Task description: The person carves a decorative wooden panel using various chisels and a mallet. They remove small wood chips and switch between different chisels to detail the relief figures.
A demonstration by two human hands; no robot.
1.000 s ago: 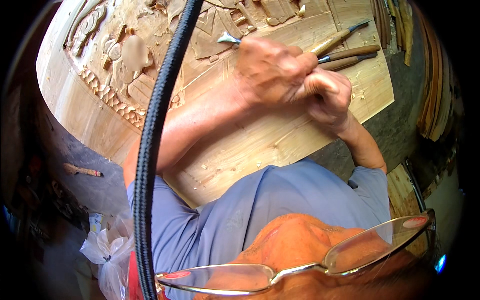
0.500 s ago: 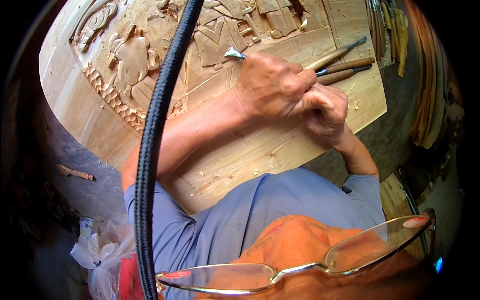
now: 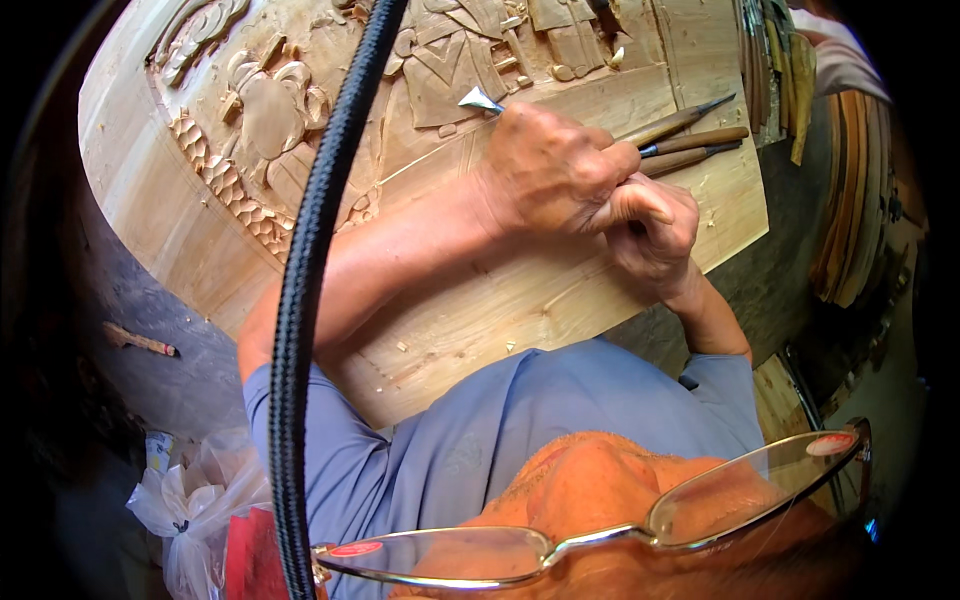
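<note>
1. The left hand (image 3: 550, 165) is clenched around a flared chisel (image 3: 478, 99), whose bright blade pokes out past the knuckles; gripping so near the blade probably gives finer control. Whether the edge touches wood cannot be told.
2. The right hand (image 3: 660, 235) is curled against the left hand's lower right side, perhaps to steady it; whether it also grips the chisel's handle is hidden.
3. Beneath both hands spreads a pale wooden panel (image 3: 470, 310), the support for the work.
4. Just beyond the right hand, three wooden-handled carving tools (image 3: 700, 140) lie on the panel close together, seemingly parked within easy reach.
5. Past the left hand and blade, relief carving (image 3: 440, 85) stands raised from the panel.
6. Well left of the left hand, toward the body, sits a clear plastic bag (image 3: 215, 480), cinched by a dark tie, presumably to keep it closed.
</note>
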